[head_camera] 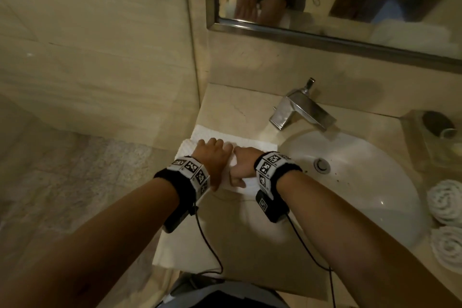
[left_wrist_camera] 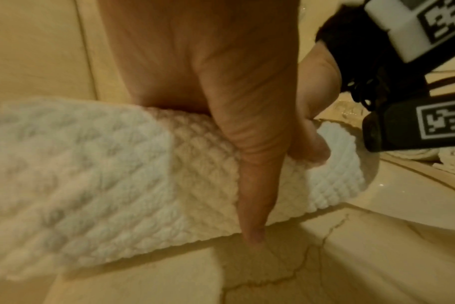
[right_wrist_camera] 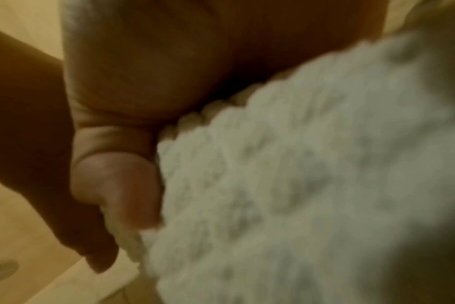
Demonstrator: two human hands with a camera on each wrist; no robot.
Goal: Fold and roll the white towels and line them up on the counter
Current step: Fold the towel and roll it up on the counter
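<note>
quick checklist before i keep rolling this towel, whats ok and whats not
1. Both hands on the towel: ok. The left hand and right hand sit side by side on it.
2. Right grip: ok. The thumb presses into the towel's edge.
3. Left grip: ok. The fingers curl over the roll and the thumb runs down its near side.
4. Roll even along its length: cannot tell, the hands cover it.
5. Flat part ahead lies smooth on the counter: ok.
6. Finished rolls out of the way: ok, two lie right of the sink.
</note>
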